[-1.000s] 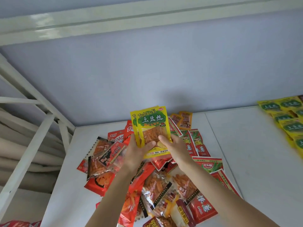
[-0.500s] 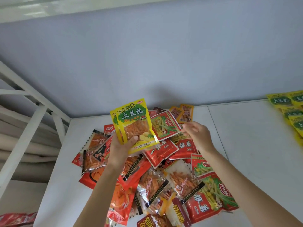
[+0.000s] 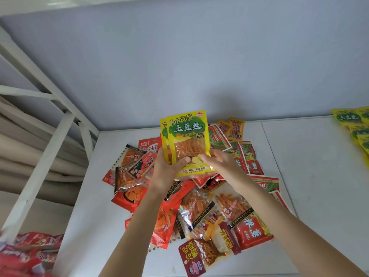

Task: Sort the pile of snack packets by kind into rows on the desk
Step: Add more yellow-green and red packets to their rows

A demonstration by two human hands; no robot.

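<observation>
yellow packets held up over the pile

your left hand [image 3: 166, 172] grips the yellow packets [image 3: 186, 140] from the left, thumb curled over the front near the lower window; a second yellow one peeks out behind the front one on the left. your right hand [image 3: 221, 166] pinches the same stack at its lower right edge, thumb tip on the front. the packets stand upright, lifted above the pile [image 3: 199, 206].

the pile sprawls on the white desk [image 3: 311, 176], below and around both wrists: red, orange and clear-window packets overlapping, some red-and-green ones toward the right. two small orange packets [image 3: 232, 127] lie at the pile's far edge by the wall.

a row [image 3: 357, 126] of matching yellow packets lies at the desk's far right, well apart from the pile, cut off by the frame edge.

more red packets [image 3: 28, 250] sit low at left, off the desk, blurred. a white frame [image 3: 46, 148] stands at left
</observation>
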